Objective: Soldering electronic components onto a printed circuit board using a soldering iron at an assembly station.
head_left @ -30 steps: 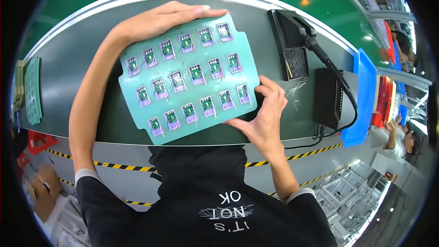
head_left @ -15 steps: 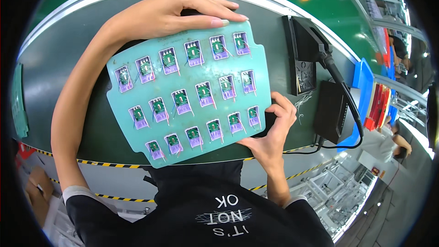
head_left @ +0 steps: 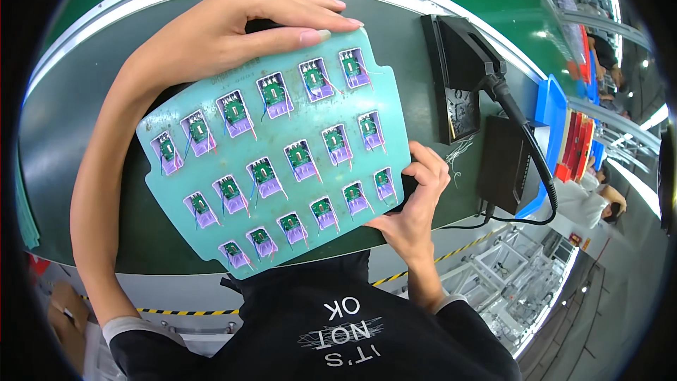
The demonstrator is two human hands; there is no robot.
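Observation:
I hold a pale green tray [head_left: 307,123] tilted over the dark work table. Its rows of cut-out pockets each carry a small green circuit board [head_left: 301,150] with thin coloured wires, set in a purple-lit recess. Across the far edge lies my left hand [head_left: 264,25], its thumb on the tray's face and its fingers stretched along and past the rim. My right hand [head_left: 416,204] grips the near right corner, thumb beneath the lower edge and fingers curled at the side. The tray's underside is hidden.
Right of the tray stand a black device with a thick cable [head_left: 462,49] and a black box [head_left: 502,162]. Loose pale threads [head_left: 458,155] lie between. A blue bin [head_left: 552,109] and red parts [head_left: 580,144] are farther right. Another green sheet [head_left: 27,204] shows at the left.
The tray's left side has swung down and toward me, and it looks larger in view. Both hands keep their hold. The whole view has shifted slightly.

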